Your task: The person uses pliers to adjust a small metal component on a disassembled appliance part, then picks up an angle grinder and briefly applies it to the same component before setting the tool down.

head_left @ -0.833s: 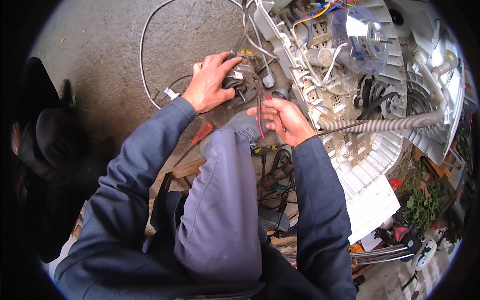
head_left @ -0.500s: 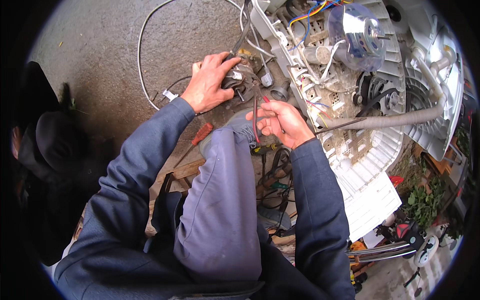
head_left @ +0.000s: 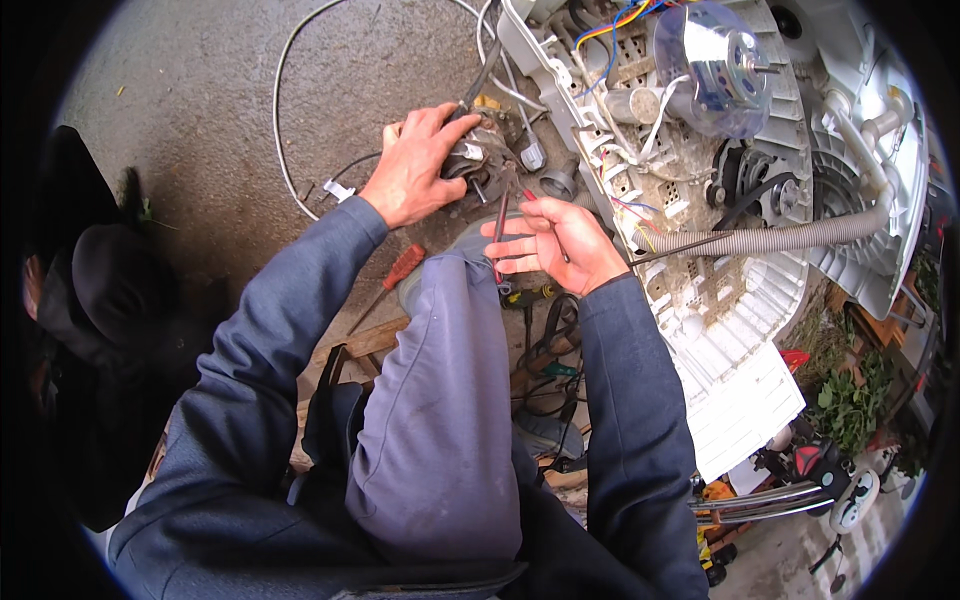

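Observation:
My left hand point(head_left: 415, 170) grips a small, grimy motor-like part point(head_left: 480, 150) with a metal shaft poking out, its fingers spread over the top and the thumb low on the side. Red-handled pliers point(head_left: 501, 232) lie in my right hand point(head_left: 560, 243), one handle at the thumb and the other along the fingertips. The handles stand apart, with the jaws against the near right side of the part. What exactly the jaws touch is too small to make out. Beside my shoe lies a screwdriver with a red handle point(head_left: 405, 266).
On the right stands an opened white appliance housing point(head_left: 690, 330) with a round motor point(head_left: 715, 70), coloured wires and a grey corrugated hose point(head_left: 800, 236). A pale cable point(head_left: 281, 110) loops on the wet ground. A dark-clothed person point(head_left: 110, 290) is at the far left.
The fingers of my right hand have straightened and spread, and the pliers' outer handle has swung left, away from the other. My left hand stays on the part.

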`<state>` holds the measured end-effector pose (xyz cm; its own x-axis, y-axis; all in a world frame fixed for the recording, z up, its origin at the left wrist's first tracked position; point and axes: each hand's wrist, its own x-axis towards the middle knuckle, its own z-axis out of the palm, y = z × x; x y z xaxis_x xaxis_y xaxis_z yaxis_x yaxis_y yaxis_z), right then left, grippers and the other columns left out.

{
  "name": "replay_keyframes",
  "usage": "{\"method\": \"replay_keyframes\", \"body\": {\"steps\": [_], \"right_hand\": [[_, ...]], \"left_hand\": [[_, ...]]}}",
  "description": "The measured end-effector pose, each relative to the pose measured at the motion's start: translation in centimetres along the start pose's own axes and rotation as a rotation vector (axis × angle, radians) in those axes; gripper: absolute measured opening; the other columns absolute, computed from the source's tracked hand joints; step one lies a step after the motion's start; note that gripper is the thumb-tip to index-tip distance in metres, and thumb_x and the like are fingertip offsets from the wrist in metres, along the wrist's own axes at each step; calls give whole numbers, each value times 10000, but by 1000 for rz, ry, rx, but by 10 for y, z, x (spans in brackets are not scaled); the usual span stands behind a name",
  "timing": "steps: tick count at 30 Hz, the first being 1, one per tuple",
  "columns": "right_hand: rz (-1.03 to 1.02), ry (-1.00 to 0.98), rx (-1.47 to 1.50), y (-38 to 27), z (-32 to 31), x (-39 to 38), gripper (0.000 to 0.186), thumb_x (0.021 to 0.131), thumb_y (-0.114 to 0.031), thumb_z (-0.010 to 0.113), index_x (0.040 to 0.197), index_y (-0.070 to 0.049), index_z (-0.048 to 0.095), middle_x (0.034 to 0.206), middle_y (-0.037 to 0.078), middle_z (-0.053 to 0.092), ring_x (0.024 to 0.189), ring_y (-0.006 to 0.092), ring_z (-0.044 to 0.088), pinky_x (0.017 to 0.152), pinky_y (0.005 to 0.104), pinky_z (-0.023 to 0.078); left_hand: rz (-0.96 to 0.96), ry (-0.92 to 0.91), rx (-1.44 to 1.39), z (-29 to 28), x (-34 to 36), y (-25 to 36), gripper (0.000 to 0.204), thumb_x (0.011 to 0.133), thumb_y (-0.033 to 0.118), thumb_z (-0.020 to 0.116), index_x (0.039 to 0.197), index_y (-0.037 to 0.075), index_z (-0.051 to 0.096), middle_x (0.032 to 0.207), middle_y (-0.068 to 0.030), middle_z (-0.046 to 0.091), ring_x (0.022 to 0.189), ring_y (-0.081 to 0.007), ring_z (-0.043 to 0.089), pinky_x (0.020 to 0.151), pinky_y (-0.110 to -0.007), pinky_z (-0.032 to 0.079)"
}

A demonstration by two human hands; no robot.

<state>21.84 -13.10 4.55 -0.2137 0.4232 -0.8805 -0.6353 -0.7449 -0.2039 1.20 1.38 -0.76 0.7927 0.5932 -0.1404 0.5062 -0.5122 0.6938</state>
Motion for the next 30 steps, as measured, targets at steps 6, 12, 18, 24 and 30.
{"method": "replay_keyframes", "body": {"steps": [6, 12, 18, 24, 30], "right_hand": [[56, -117, 194, 2, -13, 5, 221, 1062, -218, 467, 1004, -14, 530, 1248, 338, 663, 1072, 446, 722, 865, 568, 622], [15, -12, -38, -4, 4, -5, 330, 1061, -219, 454, 1216, 71, 480, 1249, 339, 661, 1064, 447, 724, 843, 558, 631], [28, -12, -1, -5, -1, 0, 321, 1065, -219, 438, 1211, 66, 458, 1253, 350, 654, 1061, 449, 725, 852, 562, 631], [33, -12, -2, -6, -2, -1, 241, 1069, -217, 441, 1085, 20, 483, 1257, 366, 646, 1071, 470, 719, 861, 575, 626], [63, -131, 104, -2, -12, 3, 278, 1068, -257, 452, 984, -21, 574, 1336, 367, 620, 1170, 483, 676, 968, 592, 577]], "left_hand": [[-23, -5, -9, 2, -2, 1, 842, 714, 199, 732, 1522, 126, 505, 1551, -206, 450, 1444, -393, 399, 1175, -547, 263], [-20, -10, -6, 2, -3, 1, 846, 718, 201, 728, 1528, 126, 497, 1550, -204, 449, 1442, -392, 400, 1180, -547, 255], [-17, -10, -4, 2, -3, 1, 843, 721, 203, 723, 1529, 126, 496, 1551, -204, 445, 1438, -390, 401, 1180, -545, 259], [-8, 4, -6, 3, -4, -1, 856, 713, 203, 729, 1532, 127, 492, 1548, -201, 448, 1430, -392, 412, 1177, -543, 266], [-4, 15, 0, 5, -5, 1, 857, 705, 196, 729, 1526, 126, 495, 1546, -194, 449, 1436, -388, 408, 1176, -552, 260]]}}
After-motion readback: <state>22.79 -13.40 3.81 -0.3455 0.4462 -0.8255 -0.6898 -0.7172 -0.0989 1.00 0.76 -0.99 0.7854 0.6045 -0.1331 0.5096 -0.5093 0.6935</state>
